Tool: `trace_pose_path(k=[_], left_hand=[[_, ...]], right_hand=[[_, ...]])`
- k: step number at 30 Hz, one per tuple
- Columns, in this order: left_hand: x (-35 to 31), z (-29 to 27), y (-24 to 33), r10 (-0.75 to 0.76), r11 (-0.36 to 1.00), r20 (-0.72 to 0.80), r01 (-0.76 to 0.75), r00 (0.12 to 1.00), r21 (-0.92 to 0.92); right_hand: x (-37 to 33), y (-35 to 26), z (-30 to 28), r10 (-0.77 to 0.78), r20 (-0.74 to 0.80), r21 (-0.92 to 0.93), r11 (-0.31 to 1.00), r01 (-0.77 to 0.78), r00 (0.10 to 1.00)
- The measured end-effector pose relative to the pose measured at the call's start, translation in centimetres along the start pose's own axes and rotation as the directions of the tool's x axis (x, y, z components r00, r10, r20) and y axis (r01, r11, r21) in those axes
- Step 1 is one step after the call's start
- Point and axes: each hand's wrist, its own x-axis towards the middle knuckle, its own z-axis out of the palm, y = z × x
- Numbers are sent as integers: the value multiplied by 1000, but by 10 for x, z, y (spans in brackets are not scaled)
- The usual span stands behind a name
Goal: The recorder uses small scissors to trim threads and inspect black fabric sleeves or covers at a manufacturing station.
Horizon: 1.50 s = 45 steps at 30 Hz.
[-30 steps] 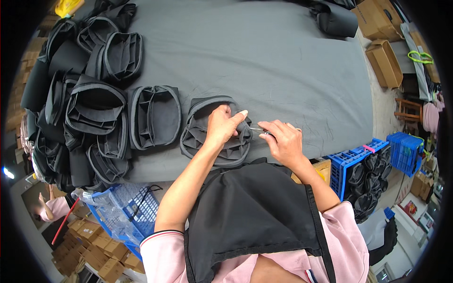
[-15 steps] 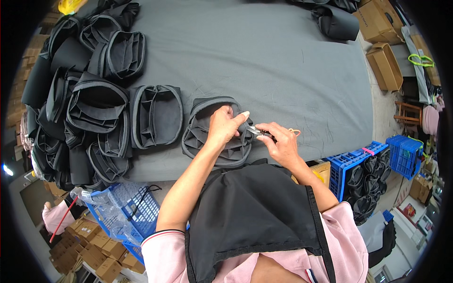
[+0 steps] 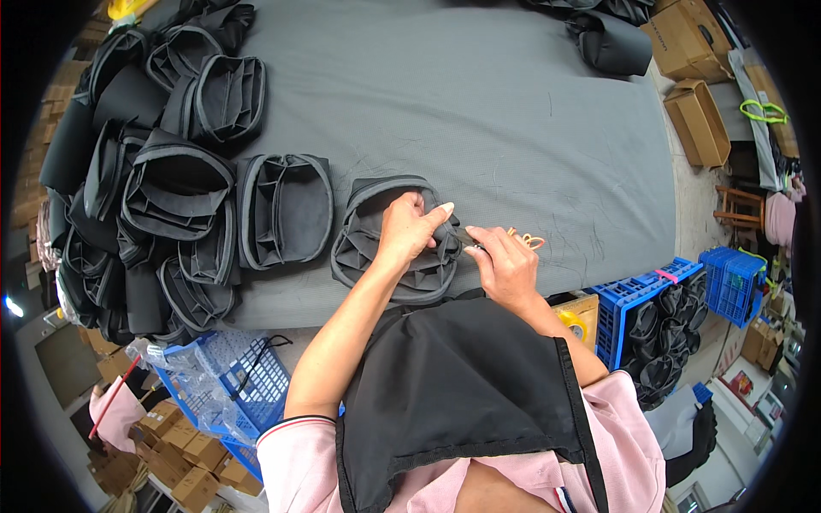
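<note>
In the head view, the left hand [image 3: 409, 228] presses down on a black fabric organiser insert [image 3: 389, 244] lying just left of the frame's centre on the grey table [image 3: 513, 128], its fingers closed on the insert's right edge. The right hand [image 3: 506, 263] sits just right of it, its grip closed around small scissors [image 3: 513, 240] whose orange-handled end pokes out toward the right while the blades point at the insert's edge. A second, flattened insert [image 3: 286, 209] lies just beside the first on its left. A heap of black inserts [image 3: 145, 179] fills the left of the frame. Blue crates [image 3: 654, 295] holding more black pieces stand at the lower right, and cardboard boxes [image 3: 697, 120] at the upper right
</note>
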Motion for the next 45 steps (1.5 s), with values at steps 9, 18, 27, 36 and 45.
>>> trace_pose_path(k=[9,18,27,36,45], left_hand=[[-3,0,2,20,1000,-18,-19,1000,23],[-2,1,-1,24,1000,-16,-24,1000,-3],[-38,-11,33,265,544,258,-365,929,756],[-3,0,3,211,475,366,-422,906,772],[-5,-1,12,162,594,279,-319,947,738]], right_hand=[[8,-4,-11,-112,71,-143,982,121,991],[3,4,-9,388,231,284,850,-443,892],[-3,17,25,689,336,488,455,-745,642],[-7,29,33,661,404,563,366,-741,632],[-13,12,1,372,117,156,909,-387,921]])
